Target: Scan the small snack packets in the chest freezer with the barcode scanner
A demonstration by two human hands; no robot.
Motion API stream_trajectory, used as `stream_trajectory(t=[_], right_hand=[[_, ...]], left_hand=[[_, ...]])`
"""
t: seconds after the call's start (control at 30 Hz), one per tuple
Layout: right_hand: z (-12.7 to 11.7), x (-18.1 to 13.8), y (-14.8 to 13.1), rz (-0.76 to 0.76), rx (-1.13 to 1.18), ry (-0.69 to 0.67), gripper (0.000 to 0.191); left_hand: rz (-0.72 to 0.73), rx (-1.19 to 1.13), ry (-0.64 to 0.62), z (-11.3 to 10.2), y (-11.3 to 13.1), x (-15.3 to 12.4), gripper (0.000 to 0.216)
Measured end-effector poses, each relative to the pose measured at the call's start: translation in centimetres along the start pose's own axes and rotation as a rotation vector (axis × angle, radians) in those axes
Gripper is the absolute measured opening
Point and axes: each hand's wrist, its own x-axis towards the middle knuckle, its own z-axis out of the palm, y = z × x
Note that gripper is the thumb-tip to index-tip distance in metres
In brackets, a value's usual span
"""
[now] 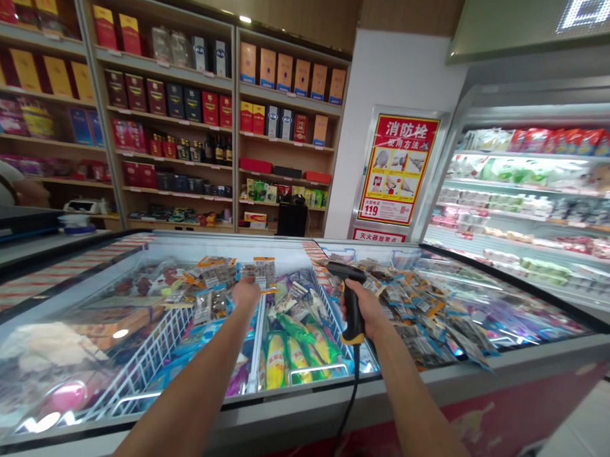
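My right hand (365,304) is closed round the grip of a black and yellow barcode scanner (353,309), held upright over the freezer, its cable hanging down the front. My left hand (246,294) reaches over the glass to small snack packets (264,272) with orange and blue edges. It overlaps the nearest packets; its fingers are blurred, so I cannot tell whether it grips one. More packets (214,272) lie in a pile to its left. A larger heap of similar packets (422,306) spreads over the glass right of the scanner.
Through the freezer's (324,389) glass I see corn packs (295,355) and white wire baskets (150,356). Shelves of boxed bottles (184,104) stand behind. A lit chiller (536,203) is at the right, a red poster (400,168) on the wall. Part of a person (6,181) shows far left.
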Motion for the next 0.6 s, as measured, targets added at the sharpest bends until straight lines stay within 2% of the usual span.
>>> stream_trajectory(t=[0.07,0.13,0.23,0.3,0.4,0.5,0.6], right_hand=[[-1.4,0.2,-0.3,-0.010,-0.004,0.049,0.022],[-2.9,0.4,-0.6,-0.010,0.009,0.073,0.022],[-4.6,0.7,-0.9,-0.007,0.038,0.104,0.022],[-5.4,0.8,-0.9,0.000,0.047,0.128,0.022],[-6.0,0.8,-0.6,-0.004,0.048,0.137,0.021],[-5.9,0.6,-0.1,-0.011,0.035,0.129,0.021],[-5.6,0.3,0.2,0.012,0.023,0.121,0.020]], left_hand=[[-0.004,0.109,0.024,-1.0,0.4,0.2,0.024],[0.020,0.207,0.062,-1.6,1.0,-0.1,0.032],[0.118,0.298,0.089,-0.9,2.6,-1.3,0.043],[0.209,0.326,0.017,1.0,3.8,-2.7,0.044],[0.311,0.337,-0.213,5.3,5.1,-5.3,0.038],[0.290,0.348,-0.408,10.0,5.5,-8.2,0.028],[0.231,0.352,-0.483,13.3,5.3,-10.1,0.026]])
